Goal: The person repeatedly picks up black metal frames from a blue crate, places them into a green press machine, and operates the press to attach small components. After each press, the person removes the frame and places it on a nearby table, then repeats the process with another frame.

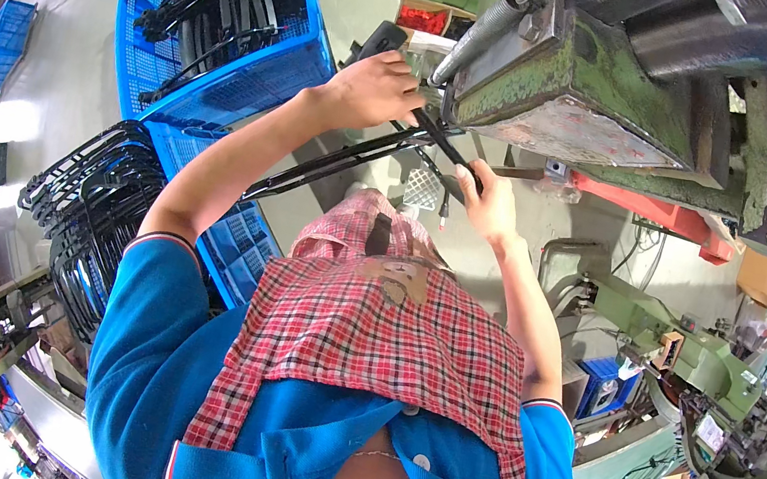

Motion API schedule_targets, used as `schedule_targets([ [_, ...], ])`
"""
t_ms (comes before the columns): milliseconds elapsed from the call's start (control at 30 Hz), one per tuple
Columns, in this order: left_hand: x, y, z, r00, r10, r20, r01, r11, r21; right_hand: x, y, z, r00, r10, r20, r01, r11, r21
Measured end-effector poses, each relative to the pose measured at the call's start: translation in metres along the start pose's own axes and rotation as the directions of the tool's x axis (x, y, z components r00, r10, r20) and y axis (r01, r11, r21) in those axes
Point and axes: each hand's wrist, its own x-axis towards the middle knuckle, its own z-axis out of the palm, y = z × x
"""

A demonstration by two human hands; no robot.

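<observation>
In front of the green machine, my left hand (372,93) is closed round a black bar-shaped part with a broad flat end (384,39) standing out past the knuckles. My right hand (489,204) grips the lower end of the same dark piece, thumb on top. A long black tubular frame (346,160) runs from beside my left forearm to just under both hands. Whether it is joined to the bar-shaped part, I cannot tell. Close beyond the hands, the green machine's block (569,98) and a threaded rod with a spring (484,33) overhang the spot.
To the left, a blue crate (226,91) holds many black strap-like parts. Below it, black wire frames (94,211) are stacked beside another blue crate (245,247). A red bar (652,211) juts out under the machine. A ribbed metal pedal (422,188) lies on the floor.
</observation>
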Motion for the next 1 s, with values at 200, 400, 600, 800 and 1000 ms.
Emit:
schedule_targets([
  [200,0.021,0.000,0.021,0.988,-0.075,-0.132,0.054,0.987,-0.153,-0.004,0.022,0.000,0.997,-0.017,-0.069,0.028,0.988,0.154],
  [400,0.022,0.001,0.036,0.986,-0.165,0.036,0.168,0.947,-0.275,-0.004,0.020,-0.006,0.998,0.029,-0.047,-0.022,0.991,0.131],
  [600,0.020,0.003,0.002,0.981,-0.059,-0.186,0.031,0.988,-0.149,-0.007,0.016,-0.005,0.992,0.129,0.011,-0.129,0.990,0.052],
  [800,-0.056,0.026,0.005,0.570,-0.671,0.474,0.810,0.556,-0.186,-0.007,0.008,-0.004,0.975,0.203,0.087,-0.196,0.977,-0.087],
  [1000,-0.069,0.052,0.020,0.509,-0.682,0.525,0.825,0.561,-0.070,-0.008,0.001,-0.002,0.963,0.250,0.103,-0.240,0.966,-0.100],
])
